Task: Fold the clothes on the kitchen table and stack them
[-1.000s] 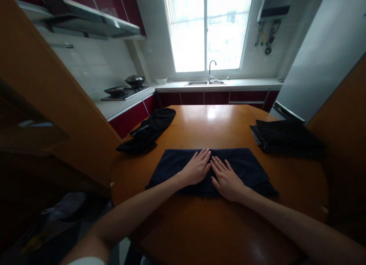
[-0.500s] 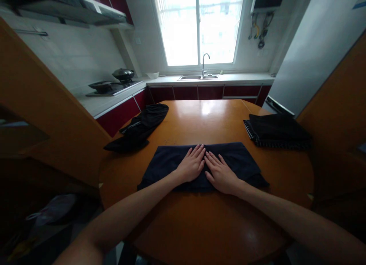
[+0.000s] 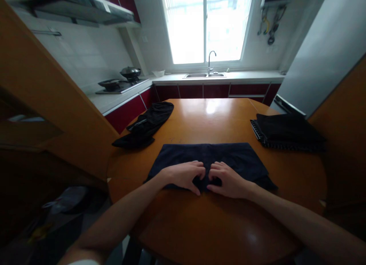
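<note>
A folded navy garment (image 3: 228, 154) lies flat across the wooden table, directly under both hands. My left hand (image 3: 187, 175) rests near the middle of its front edge, fingers bent onto the fabric and thumb held apart at the edge. Opposite it, my right hand (image 3: 227, 179) has the same curled shape, with a gap between thumb and fingers. No fabric shows pinched in either hand. The two hands are close together but apart, on either side of the garment's middle.
The wooden table (image 3: 211, 223) has rounded ends. A rumpled black garment (image 3: 148, 122) lies at its back left, and a stack of folded dark clothes (image 3: 288, 129) at its right. Beyond stand a counter with a sink (image 3: 197, 76) and a stove (image 3: 122, 86).
Both hands have drawn back from the middle of the navy garment to its near edge. Their flat fingers have curled, with thumbs apart. The view has shifted slightly left.
</note>
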Demonstrator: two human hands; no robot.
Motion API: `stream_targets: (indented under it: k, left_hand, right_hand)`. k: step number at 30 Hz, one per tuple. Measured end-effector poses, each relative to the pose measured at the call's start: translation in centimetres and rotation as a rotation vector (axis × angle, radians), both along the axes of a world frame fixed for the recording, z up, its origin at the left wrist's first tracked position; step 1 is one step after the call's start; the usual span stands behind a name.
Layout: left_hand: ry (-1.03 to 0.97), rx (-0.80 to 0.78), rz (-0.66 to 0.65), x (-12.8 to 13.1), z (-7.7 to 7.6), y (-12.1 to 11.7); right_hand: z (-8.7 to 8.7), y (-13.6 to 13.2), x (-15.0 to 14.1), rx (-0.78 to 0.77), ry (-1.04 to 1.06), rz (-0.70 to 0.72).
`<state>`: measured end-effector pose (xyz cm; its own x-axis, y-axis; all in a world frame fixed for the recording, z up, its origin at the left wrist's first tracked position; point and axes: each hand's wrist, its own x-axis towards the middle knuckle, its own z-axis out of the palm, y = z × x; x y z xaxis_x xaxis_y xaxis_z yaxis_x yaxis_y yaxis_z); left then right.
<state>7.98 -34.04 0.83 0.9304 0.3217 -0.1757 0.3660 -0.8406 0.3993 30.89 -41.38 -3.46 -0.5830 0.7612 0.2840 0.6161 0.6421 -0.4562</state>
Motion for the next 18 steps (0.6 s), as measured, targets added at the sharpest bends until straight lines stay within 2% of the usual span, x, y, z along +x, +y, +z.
stream_targets:
  k: [4,18]
  left_hand:
    - [0.019,-0.029,-0.048,0.6,0.1,-0.6]
    - [0.018,0.026,-0.059,0.7,0.6,-1.3]
  right_hand:
    - [-0.5,-0.1,-0.1,-0.021,-0.045,0.081]
    - [-0.7,-0.3,-0.1,0.113,-0.089,0.115]
